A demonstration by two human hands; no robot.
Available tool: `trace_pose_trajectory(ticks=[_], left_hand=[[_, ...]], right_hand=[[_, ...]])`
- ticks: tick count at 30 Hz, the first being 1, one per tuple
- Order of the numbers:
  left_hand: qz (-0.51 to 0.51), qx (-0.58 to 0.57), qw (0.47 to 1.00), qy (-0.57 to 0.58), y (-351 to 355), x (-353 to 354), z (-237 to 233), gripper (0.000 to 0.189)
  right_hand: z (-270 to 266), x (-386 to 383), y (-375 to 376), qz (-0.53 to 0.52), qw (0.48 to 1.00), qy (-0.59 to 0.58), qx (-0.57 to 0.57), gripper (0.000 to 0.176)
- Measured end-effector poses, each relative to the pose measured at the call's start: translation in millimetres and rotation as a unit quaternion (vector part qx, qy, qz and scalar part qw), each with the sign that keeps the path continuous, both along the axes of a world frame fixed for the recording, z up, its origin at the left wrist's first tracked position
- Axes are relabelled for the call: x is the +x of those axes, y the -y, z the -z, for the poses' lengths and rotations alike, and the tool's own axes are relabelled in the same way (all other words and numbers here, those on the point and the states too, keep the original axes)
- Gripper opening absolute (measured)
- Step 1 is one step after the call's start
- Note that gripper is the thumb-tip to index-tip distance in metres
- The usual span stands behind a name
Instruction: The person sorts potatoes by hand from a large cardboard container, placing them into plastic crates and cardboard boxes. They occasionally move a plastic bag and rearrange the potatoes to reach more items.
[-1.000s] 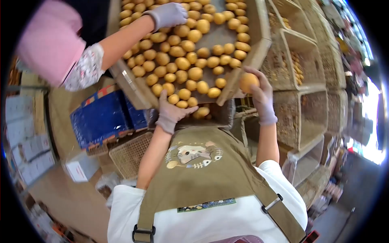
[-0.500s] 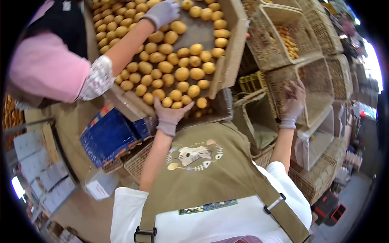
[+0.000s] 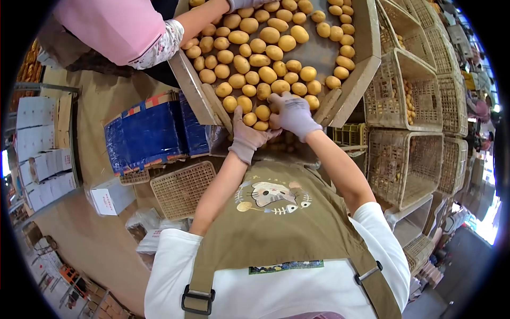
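Note:
Many yellow potatoes (image 3: 258,60) lie on a sloping tray with raised wooden sides (image 3: 357,90). At its narrow near end, my left hand (image 3: 248,137), in a thin pale glove, has its fingers and thumb spread beside the potatoes. Close on its right, my gloved right hand (image 3: 297,114) reaches over the potatoes, with its fingers bent around one potato (image 3: 274,108). That potato is partly hidden by the fingers. More potatoes (image 3: 284,142) lie in shadow below the tray's lip, under my wrists.
A co-worker's gloved hand (image 3: 245,4) reaches over the tray from the upper left. Stacked plastic crates (image 3: 406,167) stand at my right, some holding potatoes. A blue-wrapped box (image 3: 146,135) and a flat crate (image 3: 183,189) are at my left.
My right hand has left the crates on the right and come onto the potatoes beside my left hand. My left hand stays at the tray's near end. The view has turned.

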State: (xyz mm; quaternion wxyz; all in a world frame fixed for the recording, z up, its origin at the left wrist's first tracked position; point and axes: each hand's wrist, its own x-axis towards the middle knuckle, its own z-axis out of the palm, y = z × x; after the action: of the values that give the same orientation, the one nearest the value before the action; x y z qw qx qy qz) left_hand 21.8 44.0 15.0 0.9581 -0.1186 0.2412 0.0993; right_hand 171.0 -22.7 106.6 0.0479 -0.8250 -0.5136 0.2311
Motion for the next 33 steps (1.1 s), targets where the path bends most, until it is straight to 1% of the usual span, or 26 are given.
trace_pose_trajectory(ticks=[1, 2, 3, 4, 6, 8, 9, 12, 13, 16, 17, 20, 23, 26, 27, 28, 30, 32, 33], left_hand=[[0.002, 0.007, 1.0, -0.005, -1, 0, -3, 0.089], [-0.004, 0.009, 1.0, -0.016, -2, 3, -4, 0.09], [-0.008, 0.009, 0.999, -0.03, 0, 4, -5, 0.09], [-0.008, 0.009, 0.999, -0.045, 4, 5, -5, 0.09], [-0.006, 0.033, 0.996, -0.086, 12, 7, -9, 0.093], [-0.001, 0.066, 0.99, -0.124, 14, 10, -13, 0.095], [-0.006, 0.061, 0.993, -0.096, 16, 11, -14, 0.098], [-0.009, 0.063, 0.994, -0.089, 21, 10, -28, 0.097], [-0.002, 0.042, 0.996, -0.083, 22, 11, -24, 0.098], [0.004, 0.04, 0.997, -0.071, 22, 11, -20, 0.099], [0.013, 0.039, 0.996, -0.081, 22, 11, -27, 0.1], [0.006, 0.041, 0.997, -0.062, 23, 9, -17, 0.1], [0.002, 0.031, 0.997, -0.065, 23, 10, -14, 0.098], [0.001, 0.018, 0.999, -0.028, 21, 7, -13, 0.096], [-0.003, 0.02, 0.999, -0.033, 22, 5, -13, 0.095], [-0.005, 0.022, 0.999, -0.038, 22, 3, -14, 0.095], [-0.012, 0.029, 0.999, -0.032, 19, 2, -16, 0.094], [-0.023, 0.036, 0.999, -0.013, 19, -2, -16, 0.093], [-0.021, 0.053, 0.998, 0.005, 21, -1, -9, 0.098]], right_hand=[[-5, 5, 5, 0.03, 0.995, -0.034, 0.093, 0.041], [-9, 8, 7, 0.059, 0.979, -0.071, 0.183, 0.041], [-13, 17, 7, 0.085, 0.972, -0.039, 0.217, 0.041], [-18, 24, -5, 0.118, 0.973, 0.017, 0.2, 0.042], [-1, 51, -26, 0.09, 0.981, 0.035, 0.168, 0.043], [-1, 53, -48, 0.061, 0.995, 0.066, 0.042, 0.044], [-3, 51, -58, 0.043, 0.996, 0.081, -0.022, 0.044], [-29, 50, -78, 0.047, 0.986, 0.007, -0.16, 0.044], [-35, 45, -78, 0.069, 0.985, 0.003, -0.159, 0.044], [-19, 36, -61, 0.03, 0.991, 0.101, -0.084, 0.046], [-16, 36, -59, 0.015, 0.993, 0.089, -0.081, 0.049], [-18, 36, -59, 0.015, 0.992, 0.074, -0.097, 0.049], [-12, 35, -58, 0.035, 0.992, 0.099, -0.067, 0.047], [-12, 40, -44, 0.016, 0.995, 0.086, -0.042, 0.042], [-7, 42, -33, 0.017, 0.995, 0.08, 0.052, 0.034], [4, 45, -20, 0.014, 0.983, 0.095, 0.155, 0.028], [5, 43, 14, 0.033, 0.942, 0.087, 0.322, 0.027], [-20, 25, 46, 0.115, 0.947, 0.047, 0.297, 0.032], [-24, 24, 56, 0.134, 0.951, -0.019, 0.278, 0.036]])
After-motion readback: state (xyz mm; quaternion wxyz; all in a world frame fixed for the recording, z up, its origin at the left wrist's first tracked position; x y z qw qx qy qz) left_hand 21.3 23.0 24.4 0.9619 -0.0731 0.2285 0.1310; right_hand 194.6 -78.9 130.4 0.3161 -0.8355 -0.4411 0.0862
